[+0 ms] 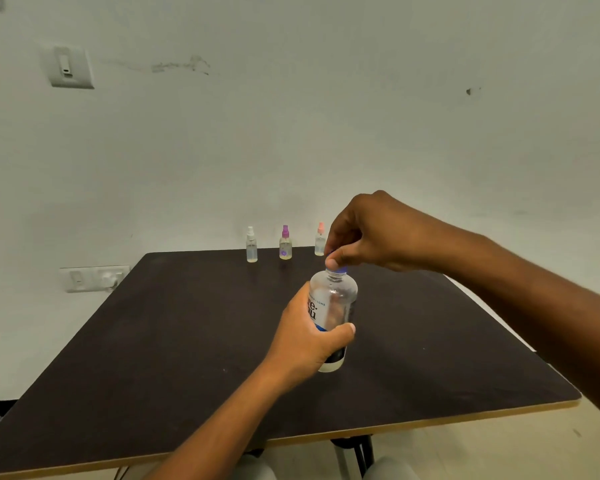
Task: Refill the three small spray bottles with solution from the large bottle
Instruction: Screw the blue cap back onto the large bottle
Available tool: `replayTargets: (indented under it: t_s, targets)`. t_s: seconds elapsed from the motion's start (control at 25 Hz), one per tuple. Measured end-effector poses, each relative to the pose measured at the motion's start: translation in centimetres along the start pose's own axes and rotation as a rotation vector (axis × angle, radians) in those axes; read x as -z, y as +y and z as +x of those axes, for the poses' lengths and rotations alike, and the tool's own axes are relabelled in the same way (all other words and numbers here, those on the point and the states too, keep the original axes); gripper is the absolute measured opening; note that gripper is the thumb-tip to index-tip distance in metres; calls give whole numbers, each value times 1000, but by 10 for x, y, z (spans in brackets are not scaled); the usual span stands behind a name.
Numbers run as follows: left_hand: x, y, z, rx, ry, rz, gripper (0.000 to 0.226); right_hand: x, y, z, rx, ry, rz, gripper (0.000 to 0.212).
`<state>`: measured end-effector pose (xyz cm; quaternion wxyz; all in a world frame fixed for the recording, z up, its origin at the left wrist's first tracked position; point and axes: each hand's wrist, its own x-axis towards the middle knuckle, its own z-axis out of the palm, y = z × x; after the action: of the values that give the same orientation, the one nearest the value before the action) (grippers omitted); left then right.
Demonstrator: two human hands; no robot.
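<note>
Dark tabletop (187, 341): left hand (305, 344) grips large bottle (333, 306) mid-table; right hand (368, 233) pinches blue cap (340, 270). Uncapping carelessly could tip it, spilling solution.

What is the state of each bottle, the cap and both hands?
Large bottle: upright, held on the table.
Blue cap: still on, pinched.
White sprayer: upright, capped.
Purple sprayer: upright, capped.
Pink sprayer: upright, capped.
Left hand: grips the large bottle.
Right hand: pinches the blue cap.
</note>
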<state>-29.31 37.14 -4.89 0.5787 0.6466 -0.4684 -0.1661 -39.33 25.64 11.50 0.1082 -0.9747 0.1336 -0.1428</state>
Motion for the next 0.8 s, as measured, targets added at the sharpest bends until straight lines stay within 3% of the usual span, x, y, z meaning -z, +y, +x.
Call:
replayTargets:
  t_s: [0.2,0.4,0.56,0.8]
  targets:
    - [4,-9,4,9,3,56,54,-21,3,6,-63,40,-66,38]
    - [13,-15,11,1,34,39,57,3,-5,11,51,-93,-72,29]
    - [12,-18,10,-23,69,37,55,-3,-7,16,49,-34,-88,16]
    - [11,-21,9,2,73,29,54,-21,-8,23,-10,-5,-137,30]
